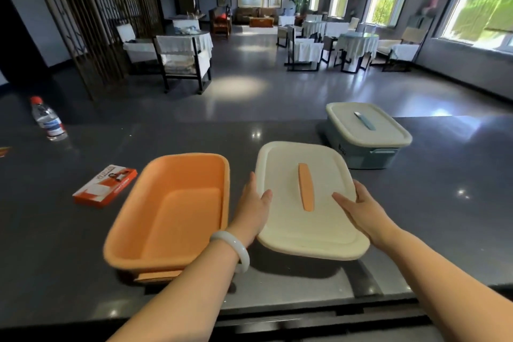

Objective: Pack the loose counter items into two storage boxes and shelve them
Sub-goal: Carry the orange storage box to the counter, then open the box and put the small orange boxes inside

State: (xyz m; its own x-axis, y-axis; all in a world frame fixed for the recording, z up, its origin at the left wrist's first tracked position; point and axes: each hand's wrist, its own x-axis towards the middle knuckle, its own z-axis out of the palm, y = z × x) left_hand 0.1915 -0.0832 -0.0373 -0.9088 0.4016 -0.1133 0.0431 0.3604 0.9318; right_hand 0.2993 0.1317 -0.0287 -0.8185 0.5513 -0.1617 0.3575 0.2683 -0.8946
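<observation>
Lid (291,175): cream with an orange strip handle, held just right of the orange box, toward the near middle of the counter (444,203). Looks lifted a bit off the surface going by the shadow under the near edge, but hard to be sure.
Left hand (254,209): clamped on the lid's left edge, thumb on top, other fingers tucked out of sight. Pale bracelet (236,247) on the wrist.
Right hand (361,208): gripping the right edge, thumb on top, fingers wrapped round the rim.
Orange box (172,175): uncovered, sitting left of the lid.
Blue box (366,153): far right, own cream lid on, just behind the held one.
Carton (104,186): red-orange and white, lying flat left of the orange box, print too blurry to read.
Water bottle (48,119): red cap, standing far left.
</observation>
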